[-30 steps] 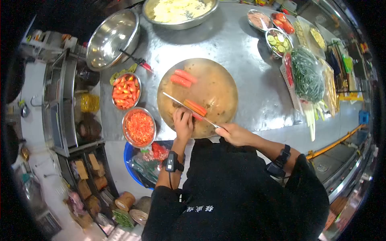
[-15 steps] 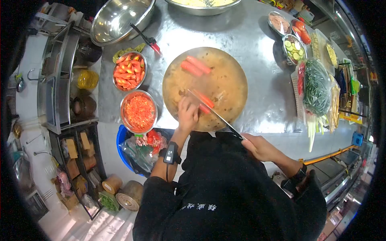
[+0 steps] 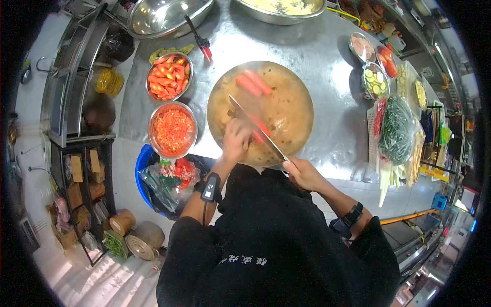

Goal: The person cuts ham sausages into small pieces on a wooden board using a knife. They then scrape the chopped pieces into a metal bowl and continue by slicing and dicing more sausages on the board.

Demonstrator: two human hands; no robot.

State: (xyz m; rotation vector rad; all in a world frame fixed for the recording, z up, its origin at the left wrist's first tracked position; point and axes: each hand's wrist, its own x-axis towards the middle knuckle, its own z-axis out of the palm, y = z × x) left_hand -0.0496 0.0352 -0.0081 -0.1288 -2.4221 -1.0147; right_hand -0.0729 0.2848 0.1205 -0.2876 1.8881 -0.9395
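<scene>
Steel surface (image 3: 317,56) spread beyond both grips, carrying everything. Round wooden chopping board (image 3: 286,110) just ahead of the two grips, near edge close to the body. Big empty steel bowl (image 3: 163,15) far beyond the left grip, at the surface's far left corner; red-handled tool (image 3: 198,36) propped on its rim. Second large bowl of pale food (image 3: 286,7) far ahead of the right grip. Bagged green beans (image 3: 399,128) well out to the right of the right grip, small dishes of cucumber slices (image 3: 375,82) and other cut food beyond them. Bowl of minced red chilli (image 3: 173,130) just left of the left grip, bowl of carrot chunks (image 3: 169,77) farther out on the same side. Blue bin (image 3: 146,169) with plastic bags below the left wrist.

Cleaver (image 3: 255,128) clasped by its handle in the right hand (image 3: 302,173), blade slanting away across the board, reaching past the left hand (image 3: 236,140). Left hand curled, fingers down, pressing a red sausage piece (image 3: 260,132) against the board right beside the blade; most of that piece hidden by knuckles and steel. Two whole red sausages (image 3: 253,83) side by side on the board's far part, well beyond both grips, untouched.
</scene>
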